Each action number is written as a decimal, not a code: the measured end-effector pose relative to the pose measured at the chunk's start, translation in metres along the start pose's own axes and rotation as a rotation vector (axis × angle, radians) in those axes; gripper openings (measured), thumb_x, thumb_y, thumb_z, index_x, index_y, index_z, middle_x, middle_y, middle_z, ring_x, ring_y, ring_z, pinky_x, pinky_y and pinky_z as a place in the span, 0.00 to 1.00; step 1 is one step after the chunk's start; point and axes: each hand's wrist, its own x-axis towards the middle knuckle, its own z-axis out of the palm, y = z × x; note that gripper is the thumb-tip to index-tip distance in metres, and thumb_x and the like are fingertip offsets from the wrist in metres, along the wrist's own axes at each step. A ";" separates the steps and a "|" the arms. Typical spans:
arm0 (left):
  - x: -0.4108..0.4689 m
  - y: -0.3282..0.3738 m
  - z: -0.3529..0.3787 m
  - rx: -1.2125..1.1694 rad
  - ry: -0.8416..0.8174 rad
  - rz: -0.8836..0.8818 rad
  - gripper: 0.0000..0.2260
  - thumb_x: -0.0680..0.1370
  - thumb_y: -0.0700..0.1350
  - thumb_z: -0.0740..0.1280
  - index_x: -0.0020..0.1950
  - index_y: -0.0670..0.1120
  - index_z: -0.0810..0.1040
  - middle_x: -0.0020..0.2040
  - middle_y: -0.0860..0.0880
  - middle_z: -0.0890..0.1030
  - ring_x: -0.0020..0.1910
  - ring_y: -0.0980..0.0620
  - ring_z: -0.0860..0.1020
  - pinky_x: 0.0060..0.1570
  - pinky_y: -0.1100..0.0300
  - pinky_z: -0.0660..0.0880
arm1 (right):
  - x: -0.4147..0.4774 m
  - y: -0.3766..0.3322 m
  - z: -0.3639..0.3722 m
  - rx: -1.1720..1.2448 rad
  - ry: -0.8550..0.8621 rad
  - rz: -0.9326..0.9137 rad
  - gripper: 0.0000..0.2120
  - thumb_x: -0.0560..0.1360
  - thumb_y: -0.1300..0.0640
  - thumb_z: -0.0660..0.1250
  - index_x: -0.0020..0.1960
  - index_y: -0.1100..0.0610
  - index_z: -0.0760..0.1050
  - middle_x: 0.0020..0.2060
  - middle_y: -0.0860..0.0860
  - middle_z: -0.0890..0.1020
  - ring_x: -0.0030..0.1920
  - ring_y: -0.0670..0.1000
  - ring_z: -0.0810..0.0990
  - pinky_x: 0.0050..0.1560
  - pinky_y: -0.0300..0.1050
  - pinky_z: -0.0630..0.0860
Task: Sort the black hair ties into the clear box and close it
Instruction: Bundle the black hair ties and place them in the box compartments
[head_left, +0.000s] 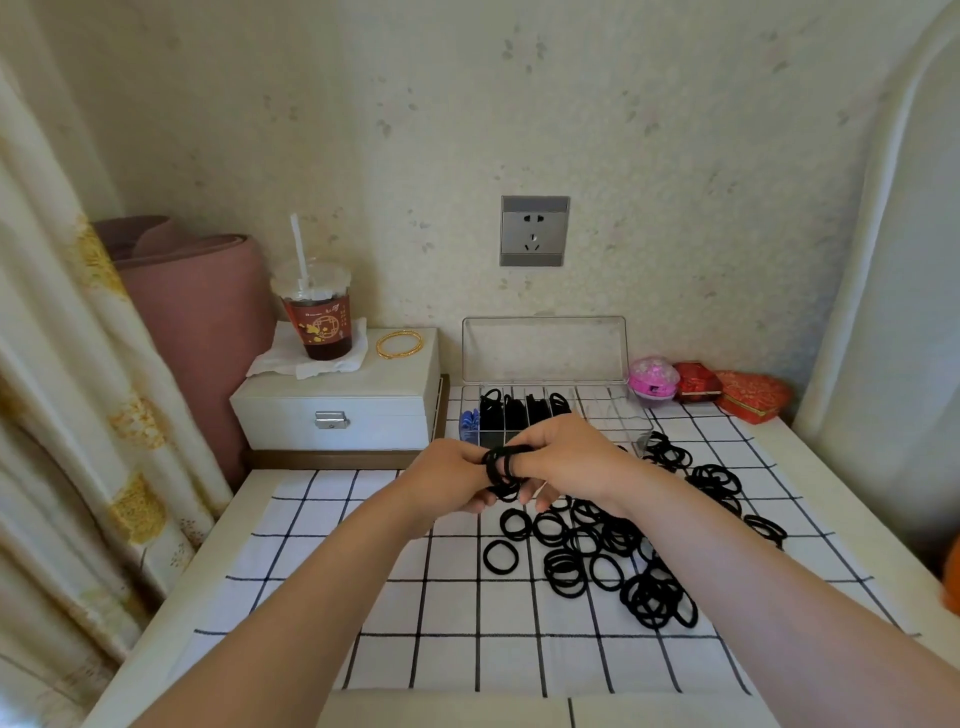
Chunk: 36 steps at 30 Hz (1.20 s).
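Covering the table, lower frame: grid-checked cloth (322, 597). Loose black hair ties (597, 551) right of centre. Left hand (447, 480) and right hand (566, 460) grip a tie bundle (501, 467), hiding part of the open clear box (545, 384). Cup (317, 317), upper left.

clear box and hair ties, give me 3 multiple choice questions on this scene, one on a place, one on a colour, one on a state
1. Where does the gold bangle lie?
A. on the white jewellery box
B. inside the clear box
C. on the checked cloth

2. What colour are the loose hair ties on the cloth?
A. pink
B. black
C. white

3. How is the clear box's lid?
A. shut
B. taken off and lying flat
C. open, standing up at the back

Answers:
1. A, the gold bangle rests on top of the white jewellery box, beside the drink cup.
2. B, the loose hair ties scattered on the checked cloth are all black.
3. C, the lid of the clear box stands upright against the wall.
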 end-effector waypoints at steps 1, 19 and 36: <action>-0.001 0.001 -0.001 -0.031 -0.024 -0.007 0.04 0.77 0.43 0.71 0.49 0.43 0.85 0.35 0.47 0.82 0.32 0.56 0.77 0.38 0.66 0.77 | 0.001 0.001 0.000 -0.041 0.015 0.002 0.07 0.77 0.61 0.70 0.53 0.60 0.83 0.40 0.58 0.85 0.36 0.53 0.83 0.32 0.42 0.80; 0.001 -0.003 -0.012 -0.036 -0.085 0.040 0.10 0.81 0.41 0.64 0.59 0.44 0.82 0.52 0.44 0.84 0.48 0.53 0.80 0.51 0.60 0.80 | 0.004 0.008 0.006 -0.304 0.062 -0.062 0.06 0.77 0.54 0.68 0.45 0.53 0.83 0.33 0.53 0.84 0.32 0.51 0.83 0.32 0.46 0.80; 0.008 -0.002 -0.010 -0.167 0.004 0.051 0.11 0.78 0.47 0.70 0.58 0.46 0.83 0.52 0.45 0.85 0.51 0.52 0.82 0.50 0.63 0.80 | -0.005 -0.008 -0.003 0.108 0.063 -0.050 0.07 0.75 0.62 0.73 0.53 0.59 0.81 0.39 0.58 0.86 0.26 0.53 0.78 0.24 0.43 0.74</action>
